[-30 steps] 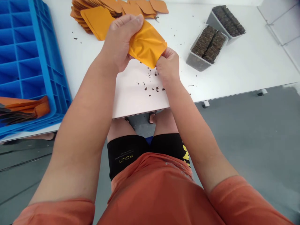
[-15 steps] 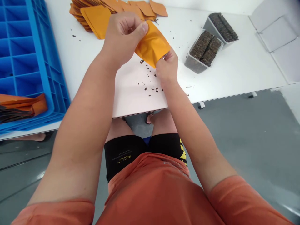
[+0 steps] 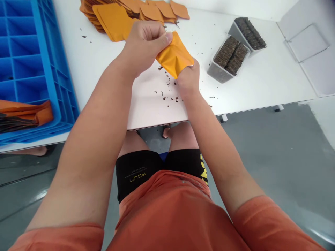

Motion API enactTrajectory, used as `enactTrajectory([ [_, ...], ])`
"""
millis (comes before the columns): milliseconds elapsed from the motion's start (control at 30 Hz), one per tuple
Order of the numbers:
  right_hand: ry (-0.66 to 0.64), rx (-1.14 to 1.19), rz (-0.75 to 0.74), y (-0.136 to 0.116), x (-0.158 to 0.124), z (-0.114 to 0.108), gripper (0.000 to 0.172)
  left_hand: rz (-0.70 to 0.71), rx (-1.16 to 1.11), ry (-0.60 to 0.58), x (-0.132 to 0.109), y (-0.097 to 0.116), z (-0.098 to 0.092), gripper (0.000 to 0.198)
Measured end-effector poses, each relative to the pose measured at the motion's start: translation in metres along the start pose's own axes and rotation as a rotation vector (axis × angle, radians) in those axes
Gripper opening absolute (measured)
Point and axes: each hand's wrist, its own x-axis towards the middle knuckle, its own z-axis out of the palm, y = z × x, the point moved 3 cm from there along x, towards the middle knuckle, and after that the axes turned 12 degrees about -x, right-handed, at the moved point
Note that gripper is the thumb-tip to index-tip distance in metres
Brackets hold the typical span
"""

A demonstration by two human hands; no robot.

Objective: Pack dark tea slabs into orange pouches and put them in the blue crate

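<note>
An orange pouch (image 3: 175,55), creased across its face, is held up over the white table between my two hands. My left hand (image 3: 146,47) pinches its upper left edge between thumb and curled fingers. At the pouch's lower right end, my right hand (image 3: 190,78) is curled, with the fingertips out of sight in or behind its mouth; whatever they grip is hidden. Beyond my left hand lie a flat orange pouch (image 3: 111,21) and a heap of overlapping pouches (image 3: 154,11). Dark brown crumbs (image 3: 170,99) are scattered on the table below.
Two clear plastic containers (image 3: 221,75) (image 3: 233,30) packed with thin dark brown slabs stand at the right. A blue divided crate (image 3: 59,87) occupies the left, with orange pouches (image 3: 44,113) in its near corner. The table's front edge (image 3: 157,127) runs before my legs.
Both hands and the pouch have shifted slightly right and toward me. My right hand's fingers have gone further out of sight at the pouch's mouth.
</note>
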Motion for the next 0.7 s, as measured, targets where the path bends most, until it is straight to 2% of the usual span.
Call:
enactTrajectory([
  [67, 0.051, 0.000, -0.042, 0.001, 0.000, 0.003, 0.029, -0.004, -0.001, -0.002, 0.000, 0.001, 0.001, 0.031],
  [200, 0.021, -0.040, -0.054, -0.001, -0.001, 0.008, 0.022, 0.019, 0.011, 0.005, 0.001, 0.000, -0.001, 0.032],
  [333, 0.046, 0.070, -0.091, -0.004, -0.002, 0.003, 0.013, 0.007, 0.005, -0.001, 0.002, -0.002, -0.004, 0.034],
  [400, 0.040, 0.103, -0.081, -0.004, -0.001, 0.000, 0.017, -0.014, 0.007, -0.012, 0.001, -0.003, -0.006, 0.034],
  [567, -0.068, 0.096, -0.026, -0.004, -0.002, -0.004, 0.028, -0.035, -0.001, -0.064, -0.001, -0.006, -0.015, 0.030],
  [700, -0.064, 0.108, -0.021, -0.004, -0.004, -0.005, 0.033, -0.090, -0.075, -0.097, 0.002, -0.012, -0.018, 0.024],
])
